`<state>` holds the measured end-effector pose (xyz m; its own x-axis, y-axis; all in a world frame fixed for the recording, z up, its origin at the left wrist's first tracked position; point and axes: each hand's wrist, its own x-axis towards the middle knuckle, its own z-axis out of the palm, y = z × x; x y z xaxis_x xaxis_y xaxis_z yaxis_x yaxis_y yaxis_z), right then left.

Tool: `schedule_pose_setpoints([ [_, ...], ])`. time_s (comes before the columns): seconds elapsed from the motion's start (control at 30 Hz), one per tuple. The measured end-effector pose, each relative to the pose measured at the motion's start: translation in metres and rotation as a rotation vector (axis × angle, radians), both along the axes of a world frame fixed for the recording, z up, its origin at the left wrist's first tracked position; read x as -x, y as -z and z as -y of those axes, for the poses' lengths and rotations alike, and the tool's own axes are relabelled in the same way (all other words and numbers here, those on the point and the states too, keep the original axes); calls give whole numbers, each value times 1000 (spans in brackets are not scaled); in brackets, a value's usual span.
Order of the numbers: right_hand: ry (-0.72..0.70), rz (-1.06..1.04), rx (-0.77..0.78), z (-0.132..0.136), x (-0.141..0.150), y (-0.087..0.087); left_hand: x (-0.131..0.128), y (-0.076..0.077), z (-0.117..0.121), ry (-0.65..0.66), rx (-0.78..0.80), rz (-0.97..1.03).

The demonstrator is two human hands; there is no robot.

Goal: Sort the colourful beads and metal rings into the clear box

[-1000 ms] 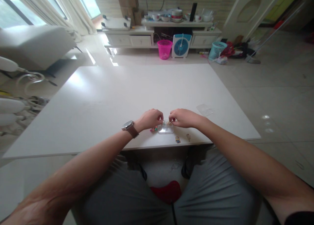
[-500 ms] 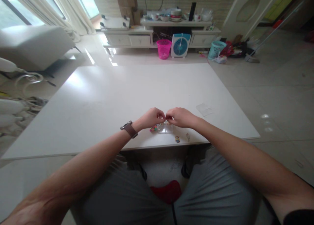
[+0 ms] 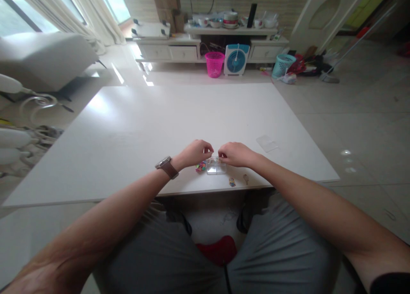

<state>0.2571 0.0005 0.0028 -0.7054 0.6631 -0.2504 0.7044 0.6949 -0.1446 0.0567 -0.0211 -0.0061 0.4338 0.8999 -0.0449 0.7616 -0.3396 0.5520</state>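
The two hands have just come apart. Half a second ago, the tips of the left hand (image 3: 197,152) and the right hand (image 3: 235,153) met over the clear box (image 3: 216,169). Now there is a gap between them. I think that means the bit of work they did tip to tip has stopped, at least for now.

The box sits on the white table (image 3: 179,114), near the edge by the person. Small bits lie in its back part, but they are too tiny for me to name. The left thumb and finger are close together, just past the back of the box. I can't tell if they pinch anything. The right fingers bend down at the back right corner, and I can't tell if they hold something either.

With the left hand pulled back, more of the bright heap (image 3: 200,166) shows beside the box. The little yellow and blue toy (image 3: 232,182) and the small pale charm (image 3: 245,179) have not moved. The clear sheet (image 3: 266,143) lies where it was, past the right wrist.
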Motion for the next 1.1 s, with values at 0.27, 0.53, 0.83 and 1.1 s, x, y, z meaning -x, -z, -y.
schedule_pose_setpoints([
  [0.27,-11,-13,-28,-1,-4,-3,1,1,-1,1,-42,-50],
  [0.53,-49,-89,-20,-2,-3,-3,2,1,0,20,-53,-70],
  [0.83,-151,-47,47,1,-3,-5,2,0,0,20,-50,-95],
  [1.1,-150,39,23,2,-3,-6,2,-1,1,21,-38,-100],
])
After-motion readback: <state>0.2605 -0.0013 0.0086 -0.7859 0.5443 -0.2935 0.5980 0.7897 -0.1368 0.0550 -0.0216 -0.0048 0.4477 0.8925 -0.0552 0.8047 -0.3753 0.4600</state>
